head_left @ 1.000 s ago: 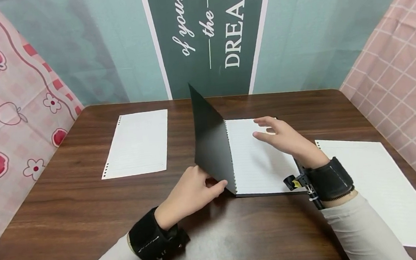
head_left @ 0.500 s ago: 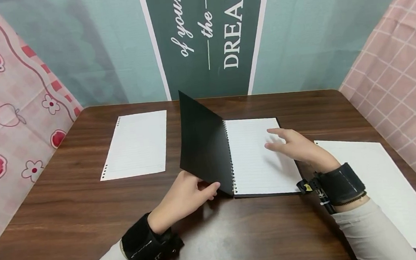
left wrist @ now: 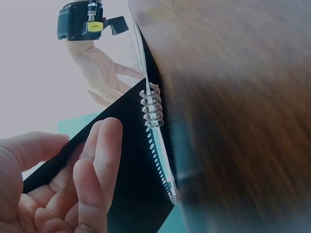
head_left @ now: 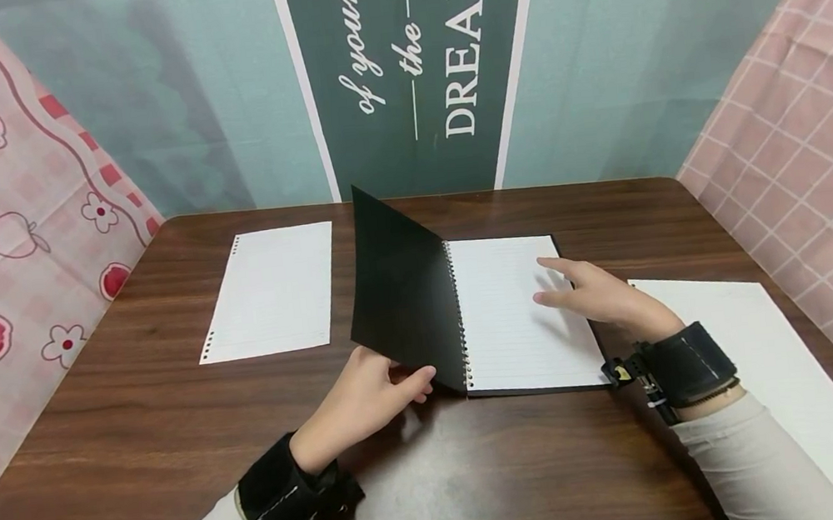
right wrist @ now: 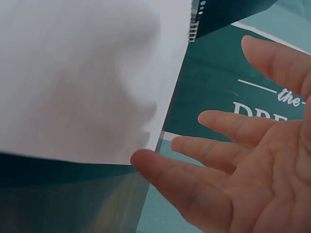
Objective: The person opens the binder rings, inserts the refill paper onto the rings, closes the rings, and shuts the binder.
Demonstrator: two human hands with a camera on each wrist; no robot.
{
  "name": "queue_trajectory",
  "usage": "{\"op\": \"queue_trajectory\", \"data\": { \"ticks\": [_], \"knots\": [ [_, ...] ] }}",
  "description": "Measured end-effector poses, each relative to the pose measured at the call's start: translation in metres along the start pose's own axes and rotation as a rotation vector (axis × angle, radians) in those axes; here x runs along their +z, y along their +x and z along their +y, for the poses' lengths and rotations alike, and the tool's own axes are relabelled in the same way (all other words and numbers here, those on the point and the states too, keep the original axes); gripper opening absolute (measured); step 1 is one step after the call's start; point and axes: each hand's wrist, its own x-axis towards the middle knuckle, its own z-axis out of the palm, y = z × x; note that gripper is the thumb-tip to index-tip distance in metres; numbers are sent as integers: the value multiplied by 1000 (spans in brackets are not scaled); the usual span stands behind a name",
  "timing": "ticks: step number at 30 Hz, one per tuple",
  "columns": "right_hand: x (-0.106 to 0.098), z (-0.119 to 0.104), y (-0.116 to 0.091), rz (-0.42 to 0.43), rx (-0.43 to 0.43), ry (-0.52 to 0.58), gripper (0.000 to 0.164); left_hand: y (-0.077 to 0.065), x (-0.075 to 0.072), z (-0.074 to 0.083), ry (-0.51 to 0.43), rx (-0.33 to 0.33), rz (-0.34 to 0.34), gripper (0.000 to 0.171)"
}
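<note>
A black-covered spiral notebook (head_left: 516, 317) lies open on the table, its lined white page facing up. Its front cover (head_left: 405, 294) stands tilted up to the left of the ring binding (left wrist: 152, 109). At the cover's lower edge, my left hand (head_left: 369, 394) holds it, the thumb on the near side and some fingers hidden behind; curled fingers show in front of the black cover in the left wrist view. Over the right part of the page hovers my right hand (head_left: 601, 297), fingers spread and holding nothing. In the right wrist view its fingers (right wrist: 165, 170) reach near the page's edge.
To the left lies a loose lined sheet (head_left: 269, 295) with punched holes. Another white sheet (head_left: 766, 369) lies at the right, partly under my right forearm. Fabric hangings (head_left: 219, 86) rise behind the brown table (head_left: 137, 404) and at both sides.
The black cover has swung further left and down, with my left hand moving left along with it. My right hand has shifted right and slightly nearer, still above the page.
</note>
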Motion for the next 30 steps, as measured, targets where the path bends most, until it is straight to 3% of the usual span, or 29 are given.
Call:
{"op": "queue_trajectory", "data": {
  "ticks": [10,18,23,30],
  "knots": [
    [3,5,-1,-46,44,35,77,0,1,-2,-26,-2,-6,13],
    [5,7,-2,-71,34,-133,66,1,1,-5,-66,9,-22,19],
    [7,8,-1,-56,7,-203,64,-2,1,-10,-127,-54,-40,15],
    [9,10,0,-41,9,-272,67,-3,4,-16,-290,-147,-68,21]
  ]
}}
